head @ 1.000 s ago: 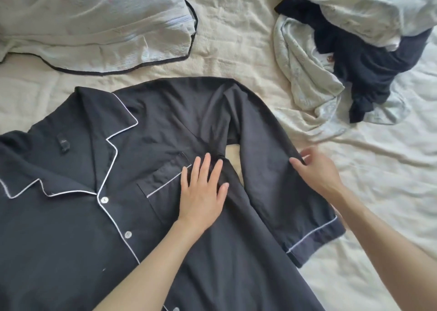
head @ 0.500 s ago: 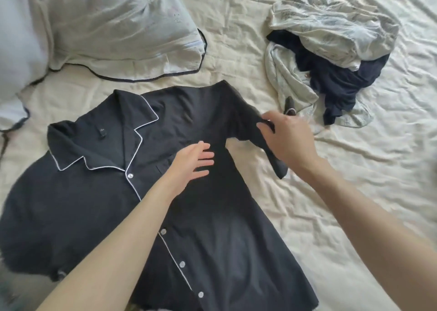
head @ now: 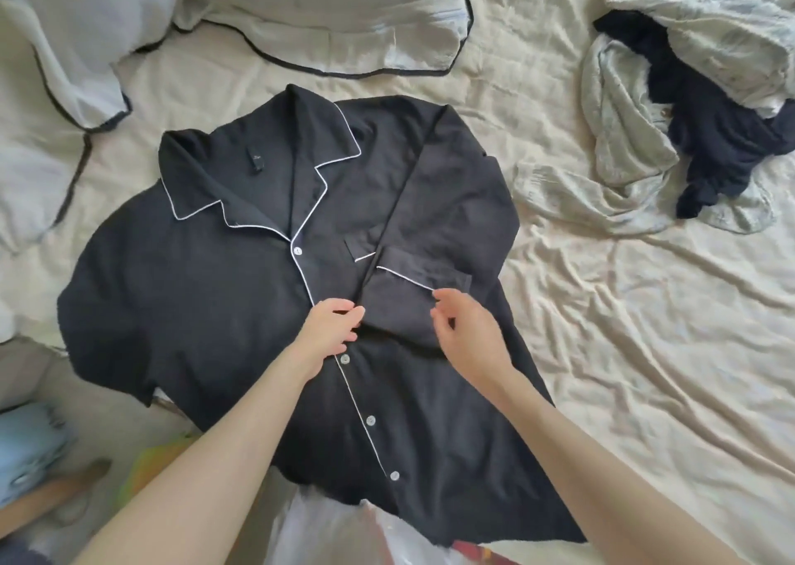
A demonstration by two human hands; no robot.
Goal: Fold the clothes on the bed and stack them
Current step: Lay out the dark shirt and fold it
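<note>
A black pyjama shirt (head: 206, 289) with white piping lies face up on the cream bed sheet (head: 623, 349), collar toward the pillows. Its right sleeve (head: 413, 289) is folded in across the chest, cuff pointing left. My left hand (head: 331, 328) rests on the button line beside the cuff, fingertips touching the cloth. My right hand (head: 464, 328) hovers just over the folded sleeve with fingers loosely curled and holds nothing. A heap of unfolded clothes (head: 697, 104), pale patterned and navy, lies at the upper right.
Two pale pillows with dark edging (head: 318, 9) lie at the head of the bed. The bed's near edge runs under the shirt hem; below it are a plastic bag (head: 344, 534), light blue fabric (head: 26, 448) and a foot on the floor.
My right hand carried the right sleeve over and laid it across the shirt front, then let go. My left hand slid down to the button line. The view pulled back.
</note>
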